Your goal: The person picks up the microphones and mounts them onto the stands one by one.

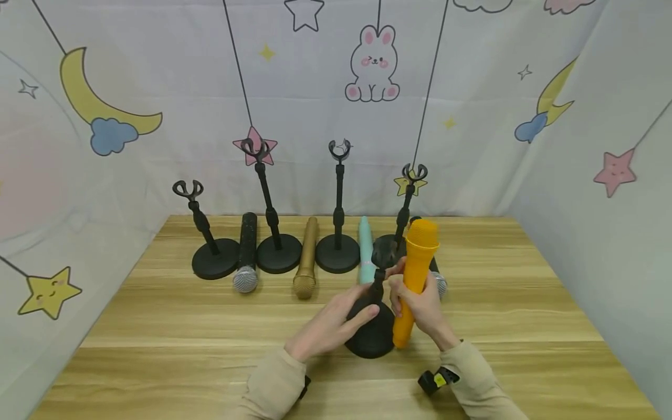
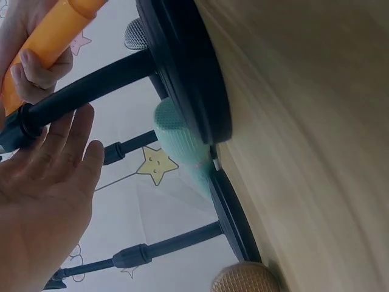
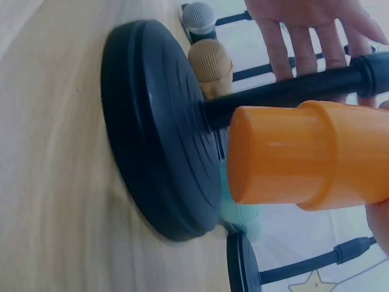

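Observation:
My right hand [image 1: 426, 303] grips an orange microphone [image 1: 418, 259], its mesh head up and slightly tilted. Just left of it is a black microphone stand [image 1: 371, 337] with a round base and a clip on top. My left hand [image 1: 332, 322] is at that stand; in the left wrist view its fingers [image 2: 78, 131] reach nearly straight behind the pole. In the right wrist view the orange microphone's tail end hangs beside the pole, above the base [image 3: 161, 131]. In the head view the microphone is outside the clip.
Several black stands, such as one at the far left [image 1: 215, 259], line the back of the wooden table [image 1: 184, 338]. Between them lie a black microphone [image 1: 248, 245], a gold one [image 1: 307, 256] and a teal one [image 1: 366, 248]. Another silver-headed microphone [image 1: 440, 284] is partly hidden behind my right hand.

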Demonstrator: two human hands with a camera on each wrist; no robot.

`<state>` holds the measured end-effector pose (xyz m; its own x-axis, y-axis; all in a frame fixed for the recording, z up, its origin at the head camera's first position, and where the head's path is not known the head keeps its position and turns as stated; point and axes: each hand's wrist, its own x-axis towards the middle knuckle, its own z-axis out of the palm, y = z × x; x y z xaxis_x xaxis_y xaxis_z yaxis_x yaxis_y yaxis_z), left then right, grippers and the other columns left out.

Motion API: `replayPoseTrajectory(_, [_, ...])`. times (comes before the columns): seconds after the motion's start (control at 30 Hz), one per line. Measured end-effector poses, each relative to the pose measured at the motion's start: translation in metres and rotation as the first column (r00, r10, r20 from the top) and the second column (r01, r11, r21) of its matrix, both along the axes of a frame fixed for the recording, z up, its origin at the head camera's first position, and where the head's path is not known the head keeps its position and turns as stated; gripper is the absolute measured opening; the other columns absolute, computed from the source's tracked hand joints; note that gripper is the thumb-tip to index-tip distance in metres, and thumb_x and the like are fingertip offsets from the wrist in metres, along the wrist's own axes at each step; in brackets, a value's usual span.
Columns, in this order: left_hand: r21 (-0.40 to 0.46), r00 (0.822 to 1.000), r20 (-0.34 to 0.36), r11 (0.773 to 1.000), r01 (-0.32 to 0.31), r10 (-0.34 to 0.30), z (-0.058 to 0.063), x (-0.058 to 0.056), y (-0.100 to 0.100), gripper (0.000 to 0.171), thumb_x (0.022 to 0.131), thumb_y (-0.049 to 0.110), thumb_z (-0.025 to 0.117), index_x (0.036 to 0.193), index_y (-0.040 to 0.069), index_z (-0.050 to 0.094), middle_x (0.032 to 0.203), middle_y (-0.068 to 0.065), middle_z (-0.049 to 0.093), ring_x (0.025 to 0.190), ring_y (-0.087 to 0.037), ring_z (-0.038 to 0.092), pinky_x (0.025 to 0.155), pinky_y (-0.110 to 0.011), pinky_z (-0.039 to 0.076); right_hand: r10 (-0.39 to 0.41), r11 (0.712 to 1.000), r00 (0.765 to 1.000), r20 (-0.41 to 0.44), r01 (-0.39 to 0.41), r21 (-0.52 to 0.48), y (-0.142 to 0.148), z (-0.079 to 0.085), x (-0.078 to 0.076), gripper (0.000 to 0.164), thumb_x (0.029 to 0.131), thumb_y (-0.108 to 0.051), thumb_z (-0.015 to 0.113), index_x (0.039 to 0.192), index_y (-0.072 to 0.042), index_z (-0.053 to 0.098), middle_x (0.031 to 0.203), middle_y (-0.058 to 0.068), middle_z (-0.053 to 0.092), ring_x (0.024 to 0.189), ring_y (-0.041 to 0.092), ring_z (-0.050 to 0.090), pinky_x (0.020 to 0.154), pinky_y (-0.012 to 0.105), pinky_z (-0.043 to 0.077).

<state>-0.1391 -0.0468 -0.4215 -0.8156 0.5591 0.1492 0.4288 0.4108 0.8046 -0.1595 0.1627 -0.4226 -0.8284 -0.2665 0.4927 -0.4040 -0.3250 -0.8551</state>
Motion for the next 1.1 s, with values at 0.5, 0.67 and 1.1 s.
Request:
replayPoseTrajectory(0.5, [0.341, 0.986, -0.16, 0.94, 0.022, 0.035, 0.004, -0.004, 0.028, 0.032, 0.11, 0.019, 0.042, 0.136, 0.007, 0.054, 0.13, -0.009, 0.068, 0.12, -0.02, 0.065, 0.098, -0.032, 0.054, -0.349, 0.937, 0.898, -0.267, 0.331, -0.111, -0.01, 0.047, -0.027, 0.031, 0.107, -0.04, 0.046, 0.121, -0.012, 0.047, 0.091, -0.002, 0.055, 0.072, 0.011, 0.056, 0.066, 0.022, 0.051])
replayPoseTrajectory(0.67, [0.448, 0.986, -0.151, 0.894, 0.005, 0.071, 0.006, -0.004, 0.035, 0.026, 0.109, 0.014, 0.042, 0.127, 0.007, 0.06, 0.115, -0.011, 0.073, 0.108, -0.023, 0.07, 0.092, -0.031, 0.056, -0.411, 0.908, 0.813, -0.412, 0.405, -0.105, -0.019, 0.061, -0.033, 0.037, 0.102, -0.044, 0.05, 0.13, -0.019, 0.049, 0.108, -0.009, 0.058, 0.095, 0.009, 0.057, 0.083, 0.021, 0.05])
replayPoseTrajectory(1.1, [0.505, 0.953, -0.229, 0.861, -0.057, 0.197, 0.0, -0.005, 0.042, 0.017, 0.105, 0.01, 0.05, 0.108, 0.006, 0.067, 0.096, -0.013, 0.074, 0.084, -0.026, 0.073, 0.077, -0.028, 0.06, -0.397, 0.903, 0.738, -0.546, 0.42, -0.088, -0.047, 0.071, -0.027, 0.039, 0.1, -0.044, 0.055, 0.123, -0.013, 0.058, 0.123, -0.014, 0.06, 0.118, 0.007, 0.058, 0.102, 0.024, 0.047])
